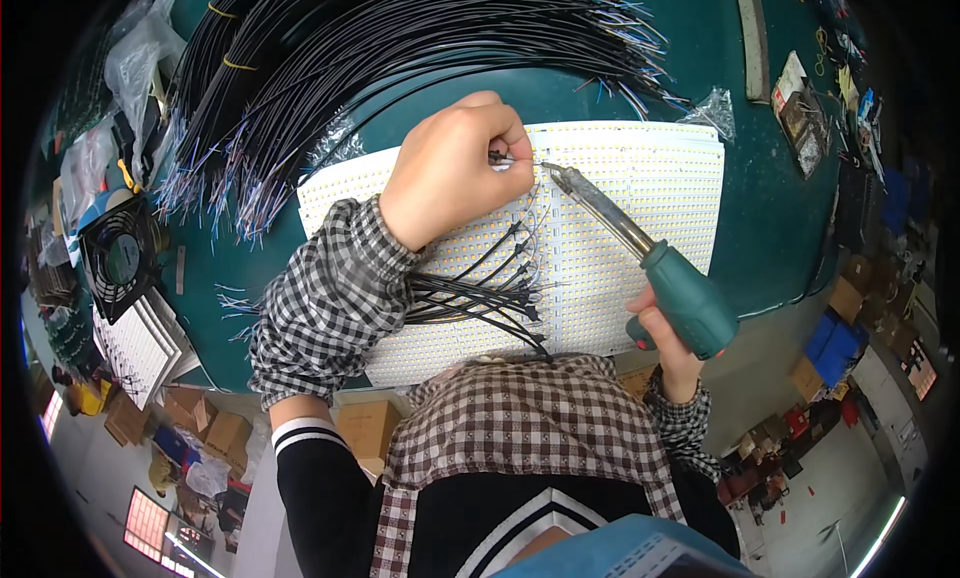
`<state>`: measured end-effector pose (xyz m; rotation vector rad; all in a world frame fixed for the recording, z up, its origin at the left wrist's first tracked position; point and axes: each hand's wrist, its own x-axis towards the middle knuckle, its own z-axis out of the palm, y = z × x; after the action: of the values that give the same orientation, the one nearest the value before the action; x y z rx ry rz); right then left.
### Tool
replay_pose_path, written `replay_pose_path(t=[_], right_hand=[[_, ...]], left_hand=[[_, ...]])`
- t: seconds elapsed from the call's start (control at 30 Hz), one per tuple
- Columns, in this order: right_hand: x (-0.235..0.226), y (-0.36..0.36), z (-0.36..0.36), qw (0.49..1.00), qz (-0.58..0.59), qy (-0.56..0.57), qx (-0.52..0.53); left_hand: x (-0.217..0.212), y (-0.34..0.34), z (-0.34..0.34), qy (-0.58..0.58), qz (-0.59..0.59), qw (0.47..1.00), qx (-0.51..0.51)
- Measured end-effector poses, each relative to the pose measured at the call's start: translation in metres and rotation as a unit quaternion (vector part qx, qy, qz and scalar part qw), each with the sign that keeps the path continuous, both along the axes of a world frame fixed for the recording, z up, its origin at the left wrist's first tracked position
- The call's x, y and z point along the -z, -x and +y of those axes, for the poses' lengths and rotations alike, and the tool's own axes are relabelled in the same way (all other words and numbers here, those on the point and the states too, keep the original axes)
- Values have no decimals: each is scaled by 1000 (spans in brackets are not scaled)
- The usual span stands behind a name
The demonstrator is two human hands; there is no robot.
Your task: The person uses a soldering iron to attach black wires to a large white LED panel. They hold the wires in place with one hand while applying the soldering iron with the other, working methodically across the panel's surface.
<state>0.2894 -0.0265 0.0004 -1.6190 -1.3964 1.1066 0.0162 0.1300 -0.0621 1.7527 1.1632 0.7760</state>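
In the head view, a thin black wire (pixel 512 160) is pinched between the closed fingers of the left hand (pixel 455 168) and held down on the white LED panel (pixel 640 193). A green-handled soldering iron (pixel 640 248) is gripped by the right hand (pixel 668 343), and its tip is brought just beside the wire end; whether it touches cannot be said surely. Soldering of one lead seems to be in hand. A steady tip on the pad is called for next. Wires already attached (pixel 490 293) lie under the left sleeve.

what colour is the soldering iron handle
Teal green, seen in the head view, on the soldering iron held in the right hand.
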Motion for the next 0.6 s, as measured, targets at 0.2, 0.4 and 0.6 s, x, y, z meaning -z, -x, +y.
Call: replay_pose_path(t=[0.2,0.4,0.6], right_hand=[[3,-2,-1,1000,-1,2,-1],[-1,1,0,1000,2,18,7],[-3,1,-1,1000,5,21,-5]], left_hand=[[0,0,1,4,-3,1000,-1],[1,0,1,-5,-4,1000,10],[0,1,1,-1,-9,1000,11]])
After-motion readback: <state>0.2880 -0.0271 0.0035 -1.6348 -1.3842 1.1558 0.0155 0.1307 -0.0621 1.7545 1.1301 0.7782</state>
